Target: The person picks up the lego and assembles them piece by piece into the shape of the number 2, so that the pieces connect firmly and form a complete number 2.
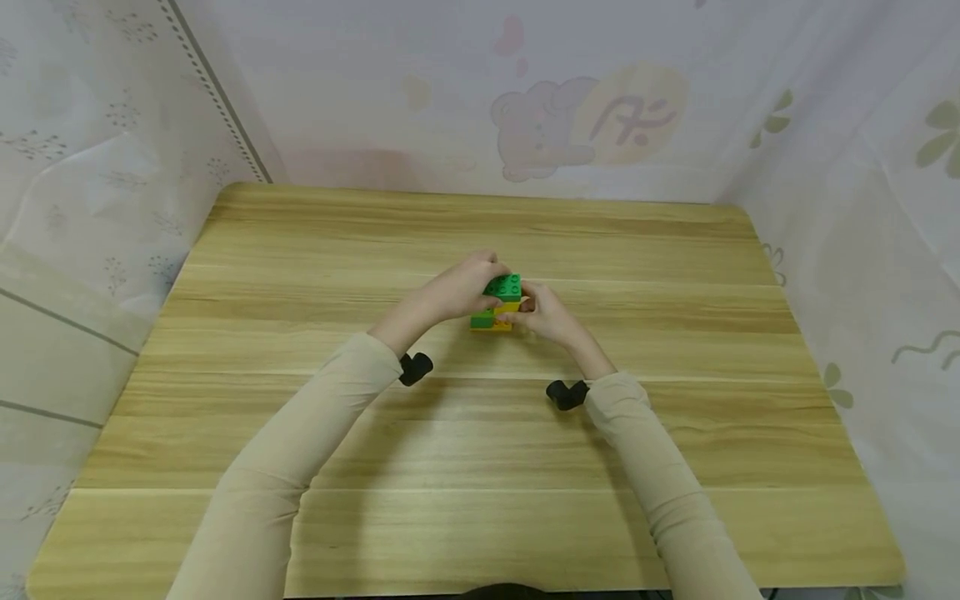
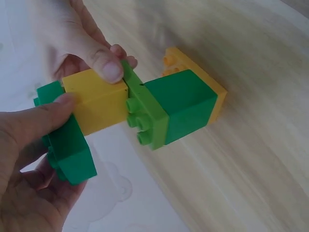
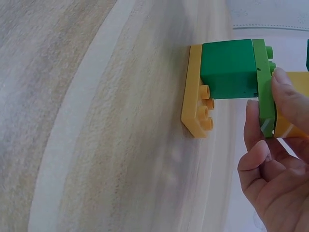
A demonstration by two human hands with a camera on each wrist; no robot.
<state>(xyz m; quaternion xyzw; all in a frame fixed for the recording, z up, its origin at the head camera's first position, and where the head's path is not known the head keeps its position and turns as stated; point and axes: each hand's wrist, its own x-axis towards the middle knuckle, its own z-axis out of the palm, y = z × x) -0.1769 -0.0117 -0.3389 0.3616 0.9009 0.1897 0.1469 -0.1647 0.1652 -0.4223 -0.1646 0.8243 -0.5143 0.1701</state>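
Observation:
A stack of building bricks stands on the table. At its base is an orange plate [image 3: 192, 92] with bare studs at one end, then a dark green brick [image 2: 181, 104], a light green plate [image 2: 158, 123] and a yellow brick [image 2: 99, 104]. Topmost is another dark green brick [image 1: 508, 287], against the yellow one; whether it is fully seated I cannot tell. My left hand [image 1: 461, 287] grips this top brick between thumb and fingers. My right hand [image 1: 553, 317] pinches the yellow brick close to the light green plate, its far fingers partly hidden.
The wooden table [image 1: 480, 467] has rounded corners and stretches out on all sides of the stack. Patterned cloth walls [image 1: 420, 100] rise behind it and at both sides. Black wrist-worn devices [image 1: 417, 368] stick out by both sleeves.

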